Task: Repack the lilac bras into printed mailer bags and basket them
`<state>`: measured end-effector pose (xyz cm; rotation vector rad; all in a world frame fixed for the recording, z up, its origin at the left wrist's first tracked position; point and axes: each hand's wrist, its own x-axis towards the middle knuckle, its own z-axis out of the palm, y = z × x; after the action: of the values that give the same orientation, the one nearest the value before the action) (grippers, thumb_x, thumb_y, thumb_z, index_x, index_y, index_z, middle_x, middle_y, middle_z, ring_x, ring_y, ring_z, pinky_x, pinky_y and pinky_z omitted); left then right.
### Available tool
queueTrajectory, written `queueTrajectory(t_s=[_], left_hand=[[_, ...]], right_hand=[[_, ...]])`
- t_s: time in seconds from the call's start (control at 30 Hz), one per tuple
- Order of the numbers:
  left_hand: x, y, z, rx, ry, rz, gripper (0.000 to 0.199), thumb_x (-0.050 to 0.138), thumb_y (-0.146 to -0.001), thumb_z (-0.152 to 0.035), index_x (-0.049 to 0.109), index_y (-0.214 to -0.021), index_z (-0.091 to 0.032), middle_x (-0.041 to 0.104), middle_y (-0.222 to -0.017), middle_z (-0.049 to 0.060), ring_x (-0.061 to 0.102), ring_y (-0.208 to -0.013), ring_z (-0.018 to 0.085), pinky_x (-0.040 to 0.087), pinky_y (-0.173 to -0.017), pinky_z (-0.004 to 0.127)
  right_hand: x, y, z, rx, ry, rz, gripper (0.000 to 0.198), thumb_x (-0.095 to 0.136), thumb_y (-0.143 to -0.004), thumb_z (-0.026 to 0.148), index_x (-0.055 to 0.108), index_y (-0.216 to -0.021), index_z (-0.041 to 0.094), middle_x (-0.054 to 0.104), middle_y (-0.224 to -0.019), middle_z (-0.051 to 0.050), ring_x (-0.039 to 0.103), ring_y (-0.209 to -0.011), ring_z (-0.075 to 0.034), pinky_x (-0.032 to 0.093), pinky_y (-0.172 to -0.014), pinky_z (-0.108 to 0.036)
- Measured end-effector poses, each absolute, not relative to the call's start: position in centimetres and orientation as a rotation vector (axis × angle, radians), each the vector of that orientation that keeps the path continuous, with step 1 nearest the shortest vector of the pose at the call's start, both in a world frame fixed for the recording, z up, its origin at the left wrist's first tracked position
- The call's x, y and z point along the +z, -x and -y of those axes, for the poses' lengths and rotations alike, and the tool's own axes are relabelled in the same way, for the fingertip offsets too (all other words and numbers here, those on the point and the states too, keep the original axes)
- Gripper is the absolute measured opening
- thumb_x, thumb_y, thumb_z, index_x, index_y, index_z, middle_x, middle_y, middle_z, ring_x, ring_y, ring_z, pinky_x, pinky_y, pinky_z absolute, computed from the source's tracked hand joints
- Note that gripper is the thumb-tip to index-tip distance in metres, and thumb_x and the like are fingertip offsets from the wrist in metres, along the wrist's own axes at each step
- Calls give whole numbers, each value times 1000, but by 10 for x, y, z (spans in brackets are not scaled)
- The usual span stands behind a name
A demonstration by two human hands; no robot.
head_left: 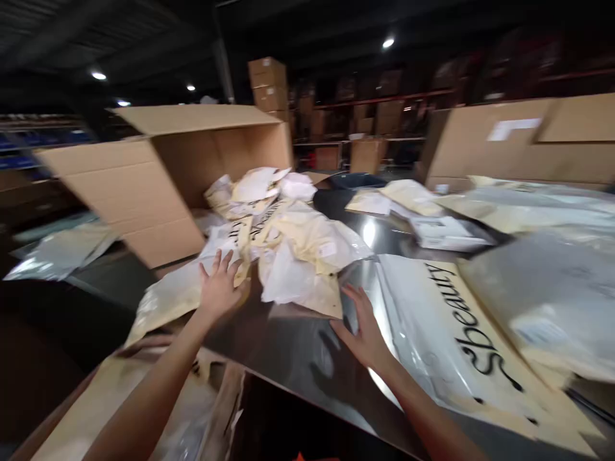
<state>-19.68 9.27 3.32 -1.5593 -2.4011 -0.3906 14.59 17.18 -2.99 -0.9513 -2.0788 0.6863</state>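
Observation:
My left hand (pixel 221 285) is spread over a white-and-cream plastic bag (pixel 168 298) at the left of the metal table (pixel 288 346); whether it presses on the bag I cannot tell. Fingers apart, my right hand (pixel 362 326) hovers by the table's middle with nothing in it. Between and beyond the hands lies a heap of crumpled plastic bags (pixel 302 250), some with black lettering. Just right of my right hand, a flat bag printed "Sbeauty" (pixel 461 320) lies on the table. The picture is somewhat blurred.
An opened cardboard box (pixel 139 186) lies on its side behind the heap. More bags (pixel 567 288) cover the right side, with a large carton (pixel 509 141) behind. A bin holding bags (pixel 187 397) stands below the table's near left edge. Stacked cartons (pixel 268 83) rise farther back.

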Motion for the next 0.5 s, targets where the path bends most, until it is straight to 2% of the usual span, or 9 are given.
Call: queueTrajectory(t_s=[0.1,0.17,0.27,0.33,0.43,0.5], left_hand=[[-3,219,-30,-332,1276,2442,71,57,-84,-47,38,-147,-17,21,-159,17,0,-147,42,3,-107,76],[-23,235,-9,-341,1237,2563,78,63,-80,-40,34,-149,-16,22,-158,18,4,-147,44,5,-106,78],[-41,258,-4,-415,1232,2643,58,53,-84,-24,46,-142,-20,43,-149,16,30,-142,39,16,-109,72],[-43,264,-10,-495,1181,2623,47,42,-87,-16,59,-130,-19,60,-133,16,49,-129,34,28,-109,64],[-40,250,-15,-670,1094,2535,46,32,-90,-15,63,-124,-11,69,-113,20,63,-112,32,44,-99,52],[-39,232,-7,-792,1105,2434,49,27,-92,-20,59,-128,-8,67,-117,21,61,-115,32,47,-98,51]], right_hand=[[-76,-181,-132,526,904,2287,64,54,-89,46,33,-145,24,30,-154,-12,17,-146,-33,30,-112,-58],[-97,-190,-112,415,901,2413,61,56,-87,47,41,-141,23,39,-149,-13,23,-144,-38,26,-110,-66],[-108,-186,-102,356,939,2530,56,57,-85,50,51,-134,23,47,-143,-14,32,-139,-41,15,-108,-75],[-104,-183,-102,401,960,2523,55,58,-85,49,52,-132,22,49,-141,-14,36,-137,-39,14,-109,-73],[-96,-190,-100,554,934,2387,48,60,-85,44,56,-127,22,56,-134,-12,41,-135,-35,19,-113,-68],[-97,-199,-93,687,962,2170,42,60,-85,41,59,-123,23,58,-130,-11,47,-131,-32,31,-112,-60]])
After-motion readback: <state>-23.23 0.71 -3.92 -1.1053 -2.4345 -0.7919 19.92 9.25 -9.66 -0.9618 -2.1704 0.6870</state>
